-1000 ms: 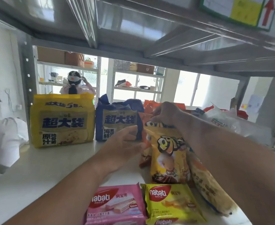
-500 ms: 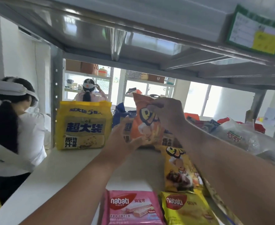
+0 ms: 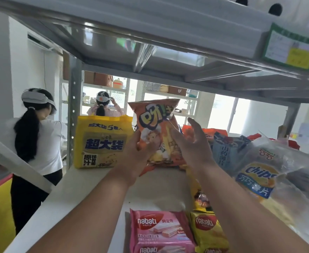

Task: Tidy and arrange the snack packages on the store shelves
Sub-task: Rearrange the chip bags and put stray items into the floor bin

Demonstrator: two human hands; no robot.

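Observation:
An orange snack bag (image 3: 156, 123) stands upright at the middle of the white shelf (image 3: 88, 181). My left hand (image 3: 138, 159) grips its lower left side, thumb on the front. Just right of the bag, my right hand (image 3: 193, 145) is spread with straight fingers and holds nothing. A big yellow noodle pack (image 3: 102, 141) stands to the left of the bag. A pink Nabati wafer pack (image 3: 159, 232) and a yellow Nabati wafer pack (image 3: 208, 232) lie flat at the shelf's front. A yellow snack bag (image 3: 198, 196) lies partly under my right forearm.
A blue chip bag (image 3: 226, 152) and a clear bag of Chips packs (image 3: 259, 176) crowd the right side. The metal shelf above (image 3: 150, 33) hangs low. Two people with headsets stand beyond the shelf on the left, near (image 3: 35, 141) and far (image 3: 102, 106).
The orange bag has been lifted out and stood upright. My right hand has let go of its top and opened beside it. The camera has pulled back and shifted right.

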